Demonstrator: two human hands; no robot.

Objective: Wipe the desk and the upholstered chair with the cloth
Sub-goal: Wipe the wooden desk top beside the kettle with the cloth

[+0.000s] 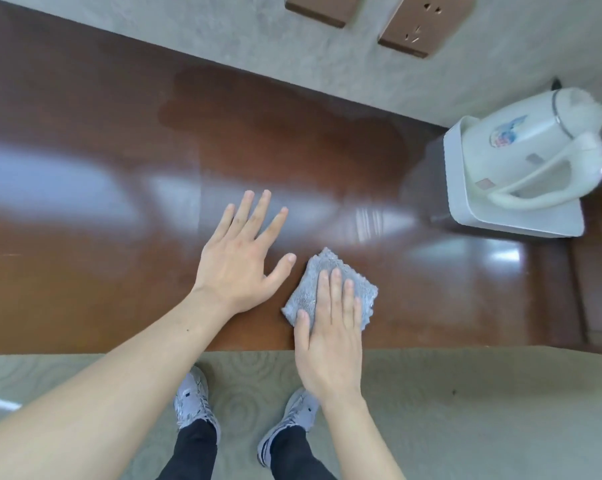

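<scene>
Grey microfibre cloth (330, 289), folded to a small square, lies flat on the glossy reddish-brown desk surface (102, 271), close to the near edge and slightly toward 3 o'clock from the centre of the view. The right hand (329, 336) rests palm-down on the cloth, fingers straight and held together, pointing toward 12 o'clock; the thumb lies along the cloth's 9 o'clock edge. The hand presses on the cloth and does not grip it. The cloth's corners at 12 and 3 o'clock stay uncovered.

The left hand (240, 258) lies just beside the cloth, at its 9 o'clock, palm-down on the bare surface with the fingers spread wide and nothing held. Its thumb tip points toward the cloth, and a narrow gap separates the two.

At 2 o'clock, against the far wall, a white electric kettle (521, 150) stands on a white tray (465, 216), well apart from both hands. Two brown wall plates are mounted on the grey wall at 12 to 1 o'clock; the right one is a socket outlet (427, 22), the left plate (318, 6) is cut by the frame edge.

Bright window reflections streak the surface. Below the desk edge, at 6 o'clock, two grey trainers (193, 396) stand on a pale patterned carpet (483, 410). The upholstered chair is not in view.
</scene>
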